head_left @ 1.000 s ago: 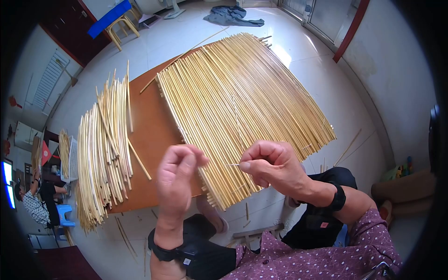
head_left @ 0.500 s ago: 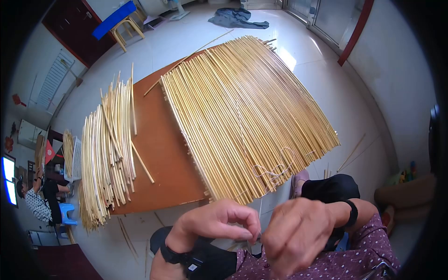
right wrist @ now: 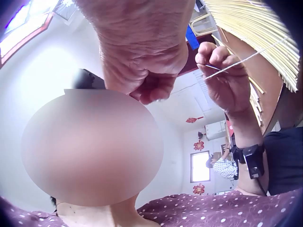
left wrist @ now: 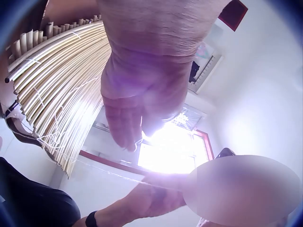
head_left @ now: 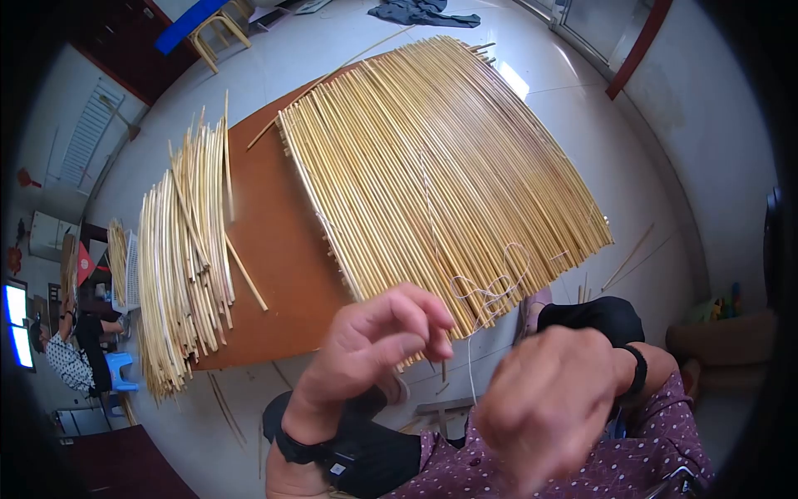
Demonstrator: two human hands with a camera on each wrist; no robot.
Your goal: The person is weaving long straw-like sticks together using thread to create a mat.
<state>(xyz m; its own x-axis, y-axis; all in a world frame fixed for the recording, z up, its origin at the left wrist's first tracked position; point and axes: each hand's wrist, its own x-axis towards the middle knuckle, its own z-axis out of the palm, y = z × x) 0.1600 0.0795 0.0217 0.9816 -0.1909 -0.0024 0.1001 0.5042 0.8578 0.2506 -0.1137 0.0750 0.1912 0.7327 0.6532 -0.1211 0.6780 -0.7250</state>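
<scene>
A mat of tied straw-coloured stalks [head_left: 432,183] lies on a brown table. White string [head_left: 490,287] lies in loose loops on its near edge; one strand hangs off there and runs towards my right hand [head_left: 544,403]. That hand is raised before my chest, its fingers curled in on the strand, fingertips hidden in the head view. My left hand [head_left: 374,341] is at the mat's near edge, thumb and fingers brought together. A short white string end [left wrist: 138,144] shows at its fingertips in the left wrist view. In the right wrist view a thin dark sliver [right wrist: 218,68] crosses those fingers.
Loose stalks [head_left: 187,266] are heaped at the left of the brown table [head_left: 274,241]. Cut pieces lie on the floor below. A person [head_left: 62,358] sits far left beside a blue stool [head_left: 122,372]. Dark cloth [head_left: 424,12] lies on the floor beyond the table.
Both hands came back from over the mat to meet near my lap; the left has since moved up and forward, away from the right. String loops now show on the mat's near edge.
</scene>
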